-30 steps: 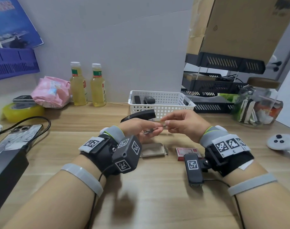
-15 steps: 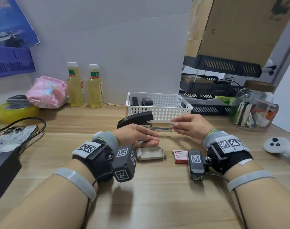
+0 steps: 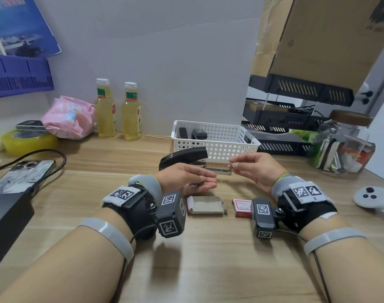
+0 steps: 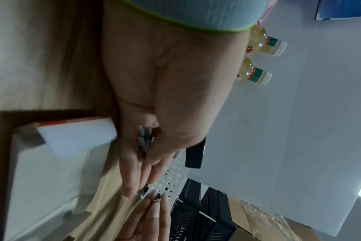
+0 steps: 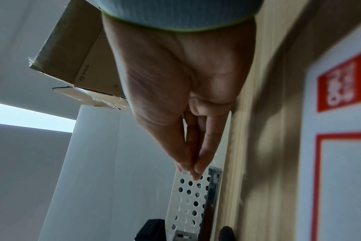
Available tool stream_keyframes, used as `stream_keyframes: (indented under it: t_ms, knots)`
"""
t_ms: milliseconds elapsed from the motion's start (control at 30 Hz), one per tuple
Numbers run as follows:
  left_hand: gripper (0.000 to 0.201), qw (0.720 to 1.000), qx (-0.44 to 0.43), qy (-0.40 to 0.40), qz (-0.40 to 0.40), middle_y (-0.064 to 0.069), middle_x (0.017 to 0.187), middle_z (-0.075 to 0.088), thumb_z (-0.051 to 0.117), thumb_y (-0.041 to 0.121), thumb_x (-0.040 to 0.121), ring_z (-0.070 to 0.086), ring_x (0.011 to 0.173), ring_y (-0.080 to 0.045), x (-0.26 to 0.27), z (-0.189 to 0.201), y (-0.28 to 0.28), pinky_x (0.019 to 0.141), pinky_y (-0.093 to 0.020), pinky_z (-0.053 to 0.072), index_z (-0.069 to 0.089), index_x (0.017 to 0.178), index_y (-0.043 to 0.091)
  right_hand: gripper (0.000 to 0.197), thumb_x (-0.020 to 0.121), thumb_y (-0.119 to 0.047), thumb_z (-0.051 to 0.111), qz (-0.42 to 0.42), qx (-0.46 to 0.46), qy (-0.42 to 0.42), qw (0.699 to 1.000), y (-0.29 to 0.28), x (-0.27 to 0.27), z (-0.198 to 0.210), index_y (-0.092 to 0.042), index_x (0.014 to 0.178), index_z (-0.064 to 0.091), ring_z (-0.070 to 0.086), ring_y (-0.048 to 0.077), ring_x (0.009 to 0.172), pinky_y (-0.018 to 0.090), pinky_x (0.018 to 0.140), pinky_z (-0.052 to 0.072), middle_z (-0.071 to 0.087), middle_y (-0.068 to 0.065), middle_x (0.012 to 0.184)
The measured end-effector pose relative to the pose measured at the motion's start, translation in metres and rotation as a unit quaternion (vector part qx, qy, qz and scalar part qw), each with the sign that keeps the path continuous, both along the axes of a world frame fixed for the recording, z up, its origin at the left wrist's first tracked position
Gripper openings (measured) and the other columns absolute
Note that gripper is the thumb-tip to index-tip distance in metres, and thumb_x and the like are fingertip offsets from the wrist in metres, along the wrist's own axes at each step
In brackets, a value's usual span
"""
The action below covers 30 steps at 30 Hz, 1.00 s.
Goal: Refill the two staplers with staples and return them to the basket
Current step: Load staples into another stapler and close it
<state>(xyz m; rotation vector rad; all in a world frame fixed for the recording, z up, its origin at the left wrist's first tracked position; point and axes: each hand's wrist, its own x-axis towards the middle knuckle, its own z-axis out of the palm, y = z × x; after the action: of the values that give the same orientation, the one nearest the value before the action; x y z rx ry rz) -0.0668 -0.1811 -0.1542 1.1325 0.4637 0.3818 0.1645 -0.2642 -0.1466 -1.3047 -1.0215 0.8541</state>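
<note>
My left hand point(image 3: 186, 178) grips a black stapler point(image 3: 183, 157) above the table, its lid swung up and its metal rail point(image 3: 218, 171) sticking out to the right. Loose staples point(image 4: 145, 141) lie in that same palm. My right hand point(image 3: 247, 169) pinches a short strip of staples point(image 3: 231, 165) just above the rail's right tip. In the right wrist view thumb and fingertips point(image 5: 190, 168) meet beside the rail point(image 5: 214, 177). Behind the hands stands the white perforated basket point(image 3: 230, 147), holding a second black stapler point(image 3: 198, 134).
An open staple tray point(image 3: 205, 205) and its red-and-white sleeve point(image 3: 241, 207) lie near my wrists. Two bottles point(image 3: 118, 110), a pink pack and a tape roll stand back left, a phone point(image 3: 20, 176) left, a glass jar point(image 3: 344, 145) and a white controller point(image 3: 374, 196) right.
My hands have drawn apart. The stapler has risen with its lid up and rail exposed, and my right hand has carried the staple strip to the rail's tip.
</note>
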Motion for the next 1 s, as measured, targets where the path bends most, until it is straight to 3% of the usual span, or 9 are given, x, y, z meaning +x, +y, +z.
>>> stream_keyframes:
  t_ms: [100,233,300,367,433,567,700,767,1000]
  knots:
    - [0.025,1.0,-0.006,-0.002,0.007,-0.029,0.103,0.07,0.044,-0.014,0.095,0.069,0.102,-0.034,0.0,0.001,0.0,0.091,-0.036,0.054,0.064,0.109,-0.012,0.014,0.084,0.009,0.07,-0.006,-0.026,-0.046,0.999,0.004,0.001,0.0,-0.001,0.092,0.074,0.068,0.028,0.086,0.024,0.074,0.057,0.073,0.016,0.084]
    - [0.026,1.0,-0.005,0.001,0.01,-0.028,0.103,0.07,0.043,-0.014,0.096,0.07,0.101,-0.033,-0.001,0.002,-0.001,0.09,-0.035,0.055,0.063,0.112,-0.013,0.013,0.082,-0.003,0.078,-0.023,-0.047,-0.166,0.985,0.009,0.005,0.001,-0.013,0.089,0.078,0.043,0.012,0.055,0.022,0.056,0.033,0.07,-0.004,0.065]
    - [0.026,1.0,-0.005,0.003,0.011,-0.029,0.105,0.069,0.043,-0.014,0.096,0.069,0.103,-0.033,-0.001,0.003,-0.002,0.09,-0.036,0.055,0.062,0.114,-0.014,0.013,0.082,-0.004,0.077,-0.029,-0.04,-0.205,0.977,0.009,0.004,0.001,-0.015,0.09,0.078,0.05,0.004,0.054,0.02,0.061,0.038,0.067,-0.009,0.063]
    - [0.027,1.0,-0.005,0.004,0.014,-0.03,0.107,0.067,0.042,-0.014,0.096,0.067,0.104,-0.034,-0.001,0.003,-0.002,0.09,-0.036,0.055,0.06,0.116,-0.014,0.015,0.083,-0.003,0.077,-0.026,-0.027,-0.206,0.978,0.008,0.002,0.002,-0.013,0.093,0.077,0.058,0.009,0.066,0.024,0.07,0.045,0.069,0.002,0.071]
    - [0.027,1.0,-0.004,0.004,0.013,-0.03,0.109,0.066,0.042,-0.014,0.096,0.067,0.103,-0.034,-0.001,0.004,-0.003,0.09,-0.035,0.054,0.06,0.116,-0.015,0.016,0.082,-0.002,0.077,-0.022,-0.021,-0.205,0.978,0.006,-0.001,0.003,-0.012,0.094,0.076,0.058,0.013,0.069,0.023,0.07,0.045,0.066,0.01,0.076]
    - [0.027,1.0,0.0,0.007,0.013,-0.03,0.109,0.065,0.041,-0.015,0.096,0.067,0.103,-0.033,-0.001,0.004,-0.003,0.089,-0.035,0.054,0.059,0.116,-0.015,0.015,0.078,-0.009,0.083,-0.036,-0.01,-0.207,0.978,0.007,-0.001,0.003,-0.015,0.091,0.079,0.053,0.014,0.068,0.026,0.071,0.046,0.062,0.003,0.073]
    - [0.026,1.0,-0.001,0.005,0.017,-0.031,0.109,0.065,0.041,-0.015,0.096,0.066,0.105,-0.035,-0.001,0.004,-0.003,0.09,-0.036,0.054,0.059,0.115,-0.015,0.018,0.073,-0.025,0.088,-0.048,-0.034,-0.237,0.97,0.01,0.007,0.001,-0.026,0.09,0.082,0.068,0.007,0.103,0.029,0.1,0.047,0.078,-0.009,0.099]
    - [0.026,1.0,-0.004,0.004,0.018,-0.03,0.107,0.066,0.041,-0.015,0.096,0.066,0.105,-0.035,0.0,0.003,-0.003,0.09,-0.037,0.054,0.06,0.113,-0.015,0.015,0.074,-0.02,0.087,-0.041,-0.037,-0.232,0.971,0.01,0.006,0.001,-0.022,0.089,0.082,0.069,0.006,0.106,0.03,0.107,0.045,0.079,-0.007,0.1]
    - [0.026,1.0,-0.005,0.004,0.017,-0.027,0.101,0.07,0.041,-0.015,0.096,0.067,0.102,-0.034,0.0,0.003,-0.002,0.09,-0.038,0.053,0.064,0.108,-0.012,0.017,0.074,-0.013,0.087,-0.024,-0.067,-0.228,0.971,0.015,0.006,0.0,-0.024,0.086,0.081,0.073,0.013,0.1,0.038,0.106,0.05,0.08,-0.003,0.091]
